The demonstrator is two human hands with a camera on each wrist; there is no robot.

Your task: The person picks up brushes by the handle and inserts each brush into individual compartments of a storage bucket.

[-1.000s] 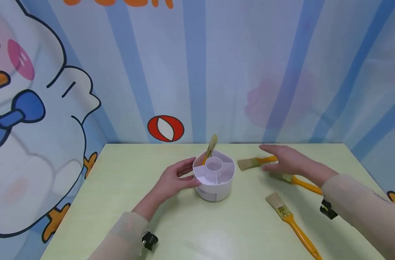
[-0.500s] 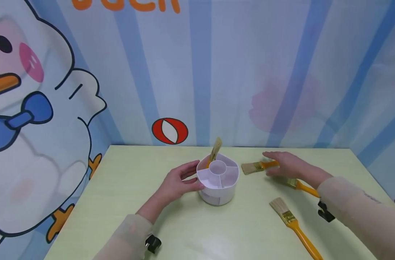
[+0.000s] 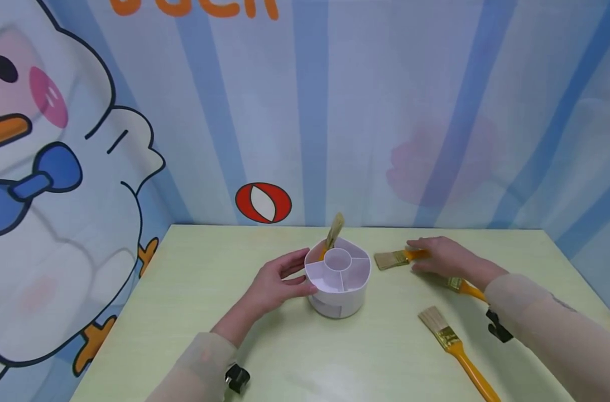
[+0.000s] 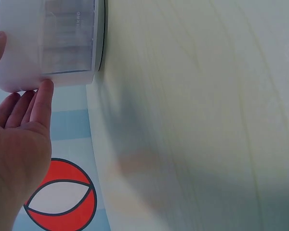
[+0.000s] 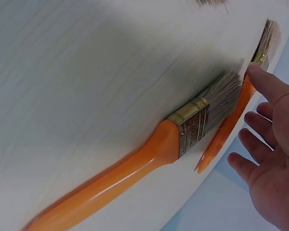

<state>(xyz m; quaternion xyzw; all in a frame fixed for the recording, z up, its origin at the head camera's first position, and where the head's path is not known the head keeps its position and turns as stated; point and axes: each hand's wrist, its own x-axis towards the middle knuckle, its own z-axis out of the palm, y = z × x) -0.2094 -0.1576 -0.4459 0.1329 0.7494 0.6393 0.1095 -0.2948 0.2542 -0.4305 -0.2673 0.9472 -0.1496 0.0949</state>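
My left hand (image 3: pixel 272 286) holds the side of a white round desk organizer (image 3: pixel 337 304) with several compartments, thumb in front and fingers behind. In the left wrist view the fingertips press the wall of the organizer (image 4: pixel 21 57). A paintbrush (image 3: pixel 334 231) stands in its back left compartment, bristles up. My right hand (image 3: pixel 445 258) reaches over the handle of a flat paintbrush (image 3: pixel 392 259) lying at the back. Seen from the right wrist, the thumb of the right hand (image 5: pixel 279 144) is right at that brush's handle (image 5: pixel 226 127), while the other fingers are loosely bent and apart from it.
A second paintbrush (image 3: pixel 467 289) with an orange handle lies under the right forearm, large in the right wrist view. Another paintbrush (image 3: pixel 447 338) lies nearer, handle toward the front. The pale table (image 3: pixel 209 257) ends at a cartoon-printed backdrop (image 3: pixel 355 111).
My right hand has lowered slightly, and its fingers have come closer round the far brush's handle. The left hand stays on the organizer. The head view has shifted a little.
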